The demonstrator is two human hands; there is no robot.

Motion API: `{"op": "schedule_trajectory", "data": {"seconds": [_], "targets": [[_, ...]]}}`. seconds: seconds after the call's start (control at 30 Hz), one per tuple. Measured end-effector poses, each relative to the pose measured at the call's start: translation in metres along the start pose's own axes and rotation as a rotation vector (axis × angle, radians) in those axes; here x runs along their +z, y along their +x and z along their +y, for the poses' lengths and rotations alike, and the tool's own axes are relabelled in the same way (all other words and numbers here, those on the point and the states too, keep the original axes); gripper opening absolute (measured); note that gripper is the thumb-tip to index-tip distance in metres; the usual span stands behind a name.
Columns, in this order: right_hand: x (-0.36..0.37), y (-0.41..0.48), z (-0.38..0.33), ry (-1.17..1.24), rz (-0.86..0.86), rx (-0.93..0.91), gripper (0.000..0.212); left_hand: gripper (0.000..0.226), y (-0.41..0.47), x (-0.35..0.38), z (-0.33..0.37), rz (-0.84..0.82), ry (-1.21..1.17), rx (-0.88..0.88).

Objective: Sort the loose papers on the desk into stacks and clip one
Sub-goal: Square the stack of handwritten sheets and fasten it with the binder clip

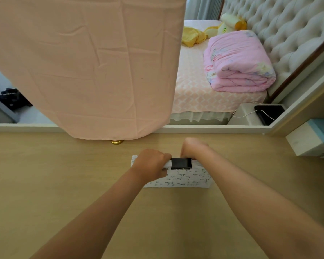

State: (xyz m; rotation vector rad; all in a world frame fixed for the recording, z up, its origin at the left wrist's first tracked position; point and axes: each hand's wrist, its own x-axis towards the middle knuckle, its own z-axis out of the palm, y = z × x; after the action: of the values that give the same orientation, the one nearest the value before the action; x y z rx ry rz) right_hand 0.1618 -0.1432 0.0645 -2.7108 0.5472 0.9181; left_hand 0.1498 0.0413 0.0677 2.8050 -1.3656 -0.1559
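A stack of white papers (187, 179) with handwriting lies on the wooden desk (64, 184), near its middle. A black binder clip (181, 163) sits on the stack's far edge. My left hand (151, 163) grips the papers' far left edge, right beside the clip. My right hand (194, 148) is curled over the clip from behind, fingers at its top; it is blurred and the fingertips are hidden.
A pink cloth (86, 66) hangs over the desk's far edge, with a small gold knob (117, 142) under it. A white and blue box (310, 139) stands at the right. Beyond the desk is a bed with a folded pink quilt (238, 62).
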Motion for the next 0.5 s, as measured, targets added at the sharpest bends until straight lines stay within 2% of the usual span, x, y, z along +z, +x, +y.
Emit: {"op": "schedule_trajectory", "data": {"seconds": [0.07, 0.13, 0.2, 0.27, 0.3, 0.4, 0.5], "targets": [[0.003, -0.001, 0.004, 0.167, 0.062, -0.070, 0.028, 0.016, 0.001, -0.002, -0.001, -0.007, -0.006, 0.003], [-0.005, -0.017, 0.012, 0.394, 0.133, -0.205, 0.039, 0.018, 0.005, -0.005, -0.004, -0.019, -0.028, 0.005], [-0.019, -0.042, 0.018, 0.457, -0.016, -0.355, 0.048, 0.020, 0.010, -0.007, -0.007, -0.022, -0.050, 0.004], [-0.024, -0.060, 0.024, 0.320, -0.137, -0.442, 0.045, 0.020, 0.012, -0.008, -0.009, -0.015, -0.050, 0.002], [-0.022, -0.062, 0.027, 0.274, -0.127, -0.454, 0.041, 0.020, 0.012, -0.008, -0.009, -0.016, -0.045, 0.003], [-0.012, -0.068, 0.028, 0.228, 0.069, -0.440, 0.040, 0.015, 0.013, -0.009, -0.010, -0.042, -0.059, 0.004], [0.007, -0.067, 0.022, -0.069, 0.280, -0.481, 0.050, 0.018, 0.015, -0.011, -0.010, -0.070, -0.108, -0.007]]}}
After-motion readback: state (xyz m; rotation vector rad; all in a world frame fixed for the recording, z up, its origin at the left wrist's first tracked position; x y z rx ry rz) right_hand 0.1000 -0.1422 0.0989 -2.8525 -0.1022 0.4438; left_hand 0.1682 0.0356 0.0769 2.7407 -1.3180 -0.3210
